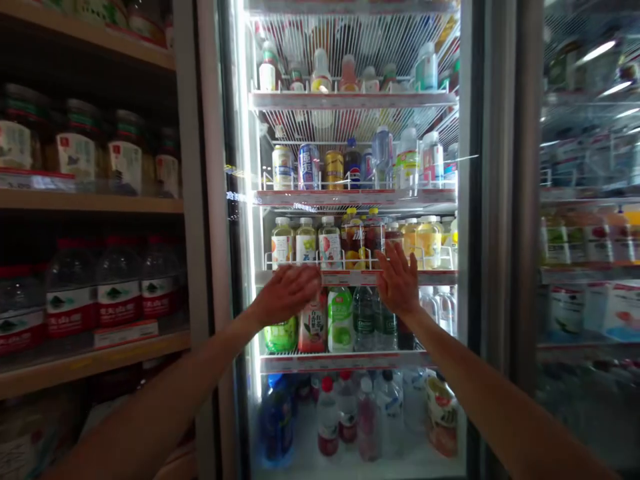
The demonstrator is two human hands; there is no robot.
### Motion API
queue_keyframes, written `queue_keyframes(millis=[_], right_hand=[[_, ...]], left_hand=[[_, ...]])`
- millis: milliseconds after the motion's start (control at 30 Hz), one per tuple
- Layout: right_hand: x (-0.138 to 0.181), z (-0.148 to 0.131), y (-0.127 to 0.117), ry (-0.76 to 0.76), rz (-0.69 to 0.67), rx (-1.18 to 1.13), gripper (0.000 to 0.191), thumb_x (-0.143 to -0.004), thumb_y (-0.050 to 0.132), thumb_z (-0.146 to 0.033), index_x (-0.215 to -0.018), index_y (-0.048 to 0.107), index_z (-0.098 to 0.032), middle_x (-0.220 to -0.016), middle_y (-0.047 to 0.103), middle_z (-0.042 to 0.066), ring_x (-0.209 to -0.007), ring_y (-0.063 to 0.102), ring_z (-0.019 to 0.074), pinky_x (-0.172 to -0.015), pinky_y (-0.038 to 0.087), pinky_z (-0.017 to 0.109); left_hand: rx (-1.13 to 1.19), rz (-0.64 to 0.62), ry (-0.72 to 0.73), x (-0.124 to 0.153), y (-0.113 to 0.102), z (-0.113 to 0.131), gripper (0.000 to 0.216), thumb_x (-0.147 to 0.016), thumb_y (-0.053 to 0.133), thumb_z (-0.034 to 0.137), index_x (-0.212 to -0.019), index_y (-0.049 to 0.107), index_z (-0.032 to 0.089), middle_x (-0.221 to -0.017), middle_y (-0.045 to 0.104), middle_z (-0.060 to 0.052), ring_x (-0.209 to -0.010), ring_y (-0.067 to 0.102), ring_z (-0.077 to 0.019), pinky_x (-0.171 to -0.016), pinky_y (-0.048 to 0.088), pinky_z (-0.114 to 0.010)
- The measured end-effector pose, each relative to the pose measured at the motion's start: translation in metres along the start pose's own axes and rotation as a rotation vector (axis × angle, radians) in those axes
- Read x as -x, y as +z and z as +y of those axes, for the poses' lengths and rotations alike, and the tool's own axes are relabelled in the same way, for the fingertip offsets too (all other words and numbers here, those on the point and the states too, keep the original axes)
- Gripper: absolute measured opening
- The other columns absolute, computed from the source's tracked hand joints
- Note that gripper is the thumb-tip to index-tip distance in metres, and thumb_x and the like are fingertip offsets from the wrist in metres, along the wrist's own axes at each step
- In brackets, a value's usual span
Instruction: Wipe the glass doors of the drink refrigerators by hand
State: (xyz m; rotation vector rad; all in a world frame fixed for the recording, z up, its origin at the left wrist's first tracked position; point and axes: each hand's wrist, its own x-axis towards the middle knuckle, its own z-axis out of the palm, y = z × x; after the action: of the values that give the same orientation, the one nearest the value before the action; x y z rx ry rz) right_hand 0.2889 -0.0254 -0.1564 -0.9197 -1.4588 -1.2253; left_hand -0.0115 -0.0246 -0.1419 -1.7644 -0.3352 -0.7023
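Both my arms reach toward a lit drinks fridge (360, 363) with several wire shelves. My left hand (290, 291), slightly blurred, holds nothing; its fingers stretch to the right in front of the third shelf's edge. Behind and below it are a red carton-like pack (313, 327) and a green-labelled bottle (341, 320). My right hand (399, 279) is raised with spread fingers before yellow-capped dark bottles (374, 230) and yellow bottles (429, 243). Nothing is in it. Whether either hand touches anything, I cannot tell.
Left of the fridge, a wooden shelf (100, 199) bears jar-like bottles, with red-capped water bottles (117, 287) below. Cans (334, 168) and bottles fill the upper fridge shelves. A metal frame (505, 200) separates a second glass-fronted cabinet (590, 267) on the right.
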Motion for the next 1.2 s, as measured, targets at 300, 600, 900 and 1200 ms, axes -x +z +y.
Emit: queue_keyframes(millis=[300, 600, 900, 1200], right_hand=[[0.000, 0.000, 0.000, 0.015, -0.013, -0.007, 0.058, -0.088, 0.037, -0.025, -0.143, 0.020, -0.027, -0.149, 0.027, 0.004, -0.139, 0.018, 0.0199, -0.113, 0.012, 0.047], [-0.001, -0.002, -0.002, 0.023, -0.014, 0.004, 0.052, -0.089, 0.034, -0.026, -0.141, 0.027, -0.025, -0.147, 0.032, 0.005, -0.139, 0.019, 0.0197, -0.112, 0.015, 0.047], [0.000, -0.002, -0.001, 0.029, -0.019, -0.008, 0.054, -0.089, 0.033, -0.026, -0.142, 0.024, -0.025, -0.147, 0.032, 0.005, -0.139, 0.020, 0.0193, -0.112, 0.014, 0.046], [0.000, 0.001, -0.001, 0.031, 0.010, -0.066, 0.056, -0.090, 0.031, -0.028, -0.144, 0.016, -0.022, -0.144, 0.037, 0.007, -0.138, 0.023, 0.0197, -0.112, 0.015, 0.046]], left_hand=[[0.020, -0.033, 0.014, -0.030, 0.002, -0.005, 0.041, -0.088, 0.043, 0.029, -0.128, 0.041, 0.027, -0.139, 0.044, -0.004, -0.133, 0.031, -0.0199, -0.108, 0.024, -0.042], [0.077, -0.059, -0.020, -0.060, 0.007, -0.012, 0.042, -0.088, 0.042, 0.031, -0.129, 0.040, 0.026, -0.141, 0.040, -0.005, -0.133, 0.029, -0.0204, -0.109, 0.021, -0.043], [0.053, -0.047, -0.019, -0.087, 0.008, -0.020, 0.040, -0.089, 0.040, 0.033, -0.129, 0.040, 0.027, -0.141, 0.041, -0.003, -0.132, 0.030, -0.0199, -0.109, 0.020, -0.041], [0.154, -0.098, 0.022, -0.092, 0.015, 0.004, 0.042, -0.089, 0.042, 0.031, -0.131, 0.038, 0.025, -0.142, 0.039, -0.005, -0.133, 0.030, -0.0218, -0.110, 0.021, -0.044]])
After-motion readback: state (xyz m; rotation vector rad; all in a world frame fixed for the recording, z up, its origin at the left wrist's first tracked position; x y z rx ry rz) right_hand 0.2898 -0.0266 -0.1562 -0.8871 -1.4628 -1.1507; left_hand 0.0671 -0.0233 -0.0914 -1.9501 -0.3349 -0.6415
